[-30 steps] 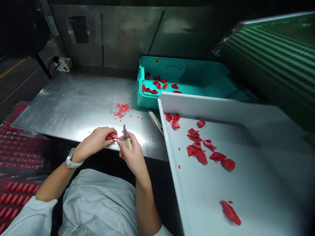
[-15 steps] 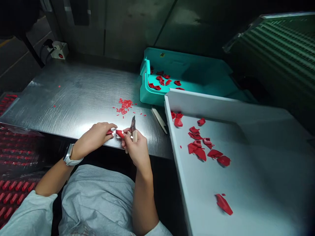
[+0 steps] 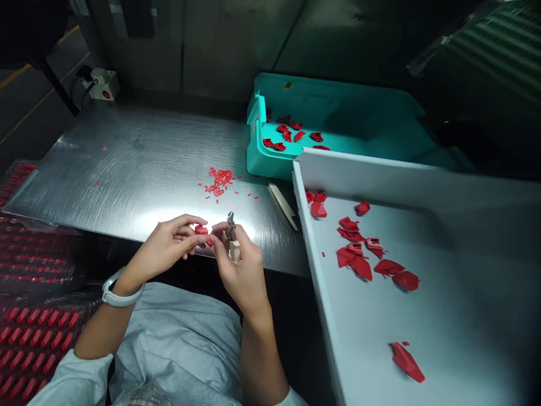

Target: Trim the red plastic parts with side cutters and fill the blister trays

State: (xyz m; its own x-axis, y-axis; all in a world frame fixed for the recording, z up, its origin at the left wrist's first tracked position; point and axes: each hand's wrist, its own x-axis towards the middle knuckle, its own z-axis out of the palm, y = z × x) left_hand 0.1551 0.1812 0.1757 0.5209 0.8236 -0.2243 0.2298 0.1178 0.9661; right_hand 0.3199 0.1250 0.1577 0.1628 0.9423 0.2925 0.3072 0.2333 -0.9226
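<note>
My left hand point(image 3: 167, 242) pinches a small red plastic piece point(image 3: 202, 231) between its fingers, just above the front edge of the steel table point(image 3: 127, 169). My right hand point(image 3: 240, 265) grips small side cutters point(image 3: 231, 227) with pale beige handles, their metal jaws pointing up. The cutters stand right next to the red piece, and my right fingertips nearly meet it. Part of the piece is hidden by my fingers. A loose pile of tiny red plastic trimmings point(image 3: 218, 181) lies on the steel a little beyond my hands.
A teal tray point(image 3: 270, 163) holds several red pieces at the back. A white tray point(image 3: 321, 293) with several red pieces tilts in on the right. A pale blade-like tool point(image 3: 282, 206) lies between them. Blister trays of red parts point(image 3: 34, 344) sit at the lower left.
My hands have come closer together, with the red piece now against the cutters. The view has shifted slightly, so the trays appear further right.
</note>
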